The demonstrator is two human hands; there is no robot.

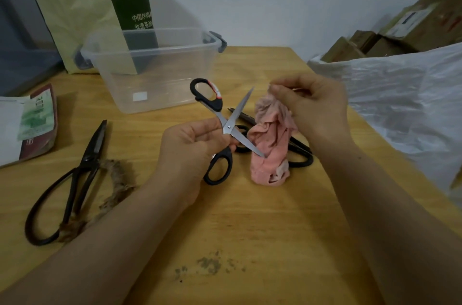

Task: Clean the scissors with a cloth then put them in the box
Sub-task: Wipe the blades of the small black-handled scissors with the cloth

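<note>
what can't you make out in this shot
Second scissors, head view: mostly hidden behind the pink cloth that the right hand pinches.
Held scissors: one handle loop partly covered by the left hand; dirt on blades too small to see.
Cardboard boxes: lower parts behind the white plastic bag, labels blurred.
Packet at left: cut off by the frame edge.

Left hand (190,147) curled, gripping, right hand (316,107) raised, fingers (282,91) pinching

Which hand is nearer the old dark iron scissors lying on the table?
Left. The left hand, gripping the black-handled scissors, is right of the iron scissors; the right hand, pinching the pink cloth, is farther right.
</note>
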